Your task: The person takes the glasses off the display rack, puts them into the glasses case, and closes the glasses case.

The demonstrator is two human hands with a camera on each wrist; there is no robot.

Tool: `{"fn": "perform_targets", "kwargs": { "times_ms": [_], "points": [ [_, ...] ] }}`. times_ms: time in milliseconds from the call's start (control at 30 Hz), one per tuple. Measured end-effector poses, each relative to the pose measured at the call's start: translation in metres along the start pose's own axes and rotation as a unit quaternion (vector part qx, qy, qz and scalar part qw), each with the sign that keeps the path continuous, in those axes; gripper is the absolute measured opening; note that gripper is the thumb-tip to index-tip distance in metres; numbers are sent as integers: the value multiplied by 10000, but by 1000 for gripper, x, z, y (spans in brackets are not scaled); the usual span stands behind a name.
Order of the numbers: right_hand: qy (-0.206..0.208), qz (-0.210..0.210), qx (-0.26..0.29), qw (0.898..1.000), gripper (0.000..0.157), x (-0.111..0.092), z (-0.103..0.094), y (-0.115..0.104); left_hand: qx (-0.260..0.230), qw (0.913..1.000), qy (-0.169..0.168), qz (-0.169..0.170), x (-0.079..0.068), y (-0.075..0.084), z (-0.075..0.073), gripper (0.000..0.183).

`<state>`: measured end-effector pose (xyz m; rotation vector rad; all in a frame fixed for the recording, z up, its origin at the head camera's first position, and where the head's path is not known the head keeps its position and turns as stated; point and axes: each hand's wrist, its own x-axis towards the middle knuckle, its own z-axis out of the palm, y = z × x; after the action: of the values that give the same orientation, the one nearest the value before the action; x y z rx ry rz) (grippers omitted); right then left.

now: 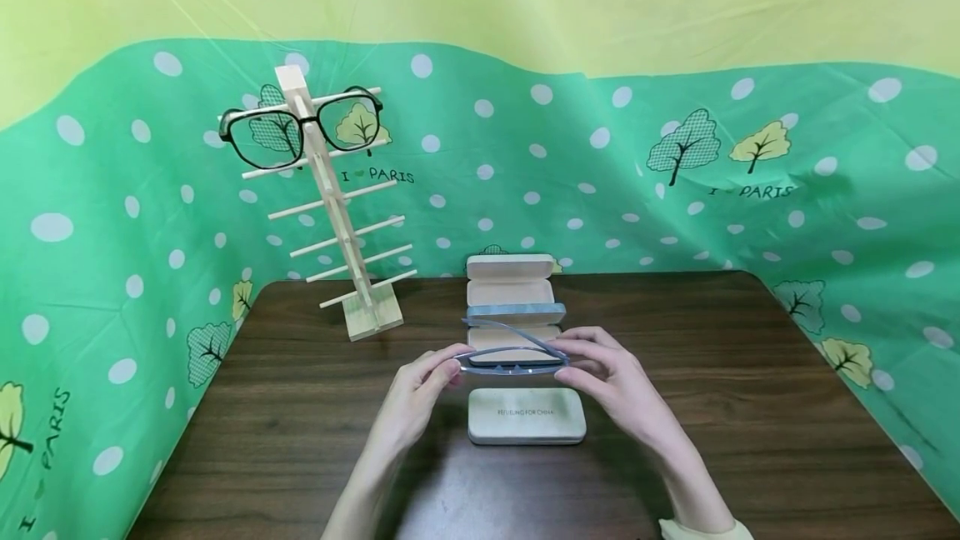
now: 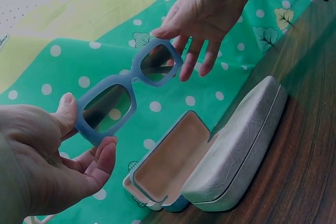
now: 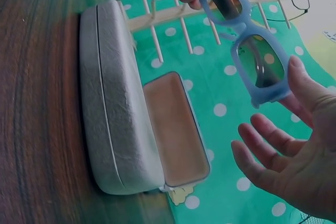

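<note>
Blue-framed sunglasses point(image 2: 107, 106) with dark lenses are held up between both hands, above the table. My left hand point(image 1: 423, 382) pinches one end of the frame between thumb and fingers. At the other end, my right hand point(image 1: 615, 382) pinches the frame between thumb and index finger, its other fingers spread in the right wrist view. One temple point(image 1: 510, 327) slants back across the frame in the head view. Below the sunglasses lies a closed pale glasses case point(image 1: 527, 417) with lettering on its lid. Just behind it stands an open blue glasses case point(image 1: 517, 312), partly hidden by the sunglasses.
Another open case point(image 1: 510, 267), pale inside, stands farther back. At the back left, a wooden display rack point(image 1: 341, 227) bears black-framed glasses point(image 1: 303, 130) near its top. The brown table point(image 1: 712, 440) ends at a green dotted cloth point(image 1: 600, 173).
</note>
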<state>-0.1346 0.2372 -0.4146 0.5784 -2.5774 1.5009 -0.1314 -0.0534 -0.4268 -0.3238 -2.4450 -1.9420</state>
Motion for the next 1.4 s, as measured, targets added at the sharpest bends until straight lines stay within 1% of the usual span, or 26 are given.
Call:
{"fn": "perform_targets", "kwargs": {
  "times_ms": [200,367,433,700,800,1000,1133,1200,1300,1400],
  "points": [
    [-19,-241,-322,9992,33,-1,-3,3,50,9999,52,-78,0,0,1,27],
    [133,-359,-570,9976,33,-1,-4,3,-274,9993,150,-203,2,-1,3,27],
    [201,-412,-623,9970,32,0,-4,2,-394,9989,152,-203,2,-1,4,25],
    [516,-693,-680,9939,27,0,-5,2,-756,9971,28,-73,0,-1,3,23],
    [554,-741,-663,9935,26,-1,-6,2,-791,9968,2,-63,0,0,3,24],
    [508,-689,-598,9945,22,-1,-6,3,-789,9969,-55,-35,0,-1,4,25],
    [436,-600,-588,9955,20,-1,-6,4,-707,9974,-1,-126,0,-2,5,23],
    [405,-528,-568,9962,19,-2,-6,4,-603,9981,79,-114,0,-2,6,22],
    [319,-362,-459,9978,18,-1,-7,4,-198,9994,283,26,0,-3,6,17],
    [194,-171,-330,9991,17,0,-6,5,242,9984,481,171,1,-5,5,12]
  ]
}}
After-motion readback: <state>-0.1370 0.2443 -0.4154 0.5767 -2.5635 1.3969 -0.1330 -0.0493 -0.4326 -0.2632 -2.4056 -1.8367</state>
